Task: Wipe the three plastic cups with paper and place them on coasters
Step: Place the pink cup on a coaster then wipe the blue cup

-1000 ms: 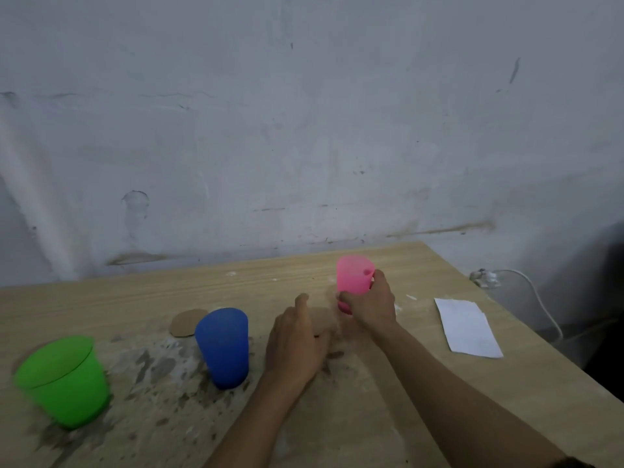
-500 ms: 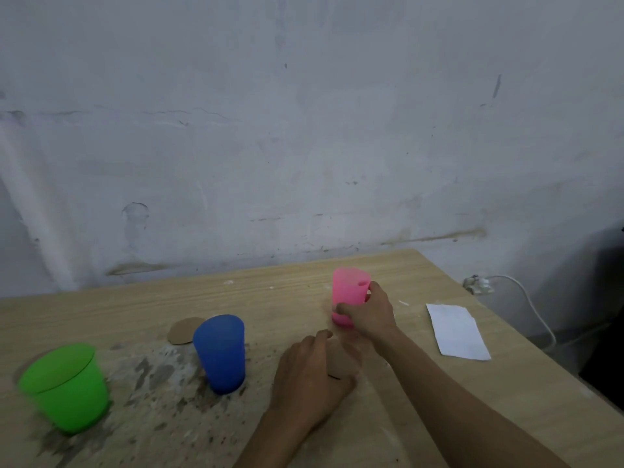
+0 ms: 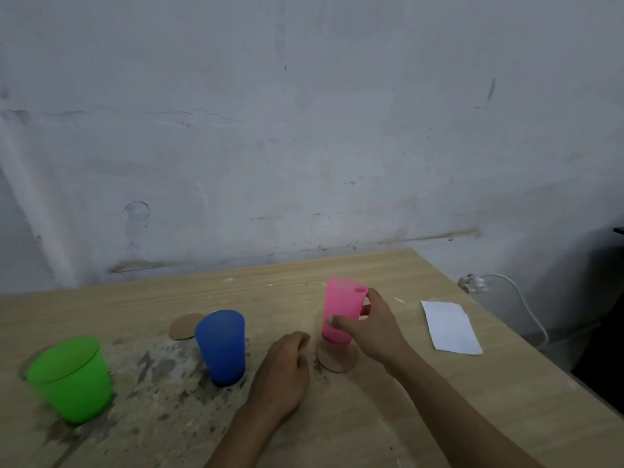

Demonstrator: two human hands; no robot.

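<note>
though stained, wooden table [image 3: 388,271], scuffed wall [image 3: 304,130]

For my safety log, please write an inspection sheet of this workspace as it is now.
Surface: wooden table, dark stains near the blue and green cups.
Job's things: pink cup held tilted over a coaster; blue cup upright beside a second coaster; green cup upright at far left; white paper lying flat at right.
Clutter: small white flecks on the table.
Hands: right hand grips the pink cup; left hand rests on the table, fingers loosely curled, holding nothing.
Cables: white cable off the table's right edge.
Surroundings: scuffed grey wall.
</note>
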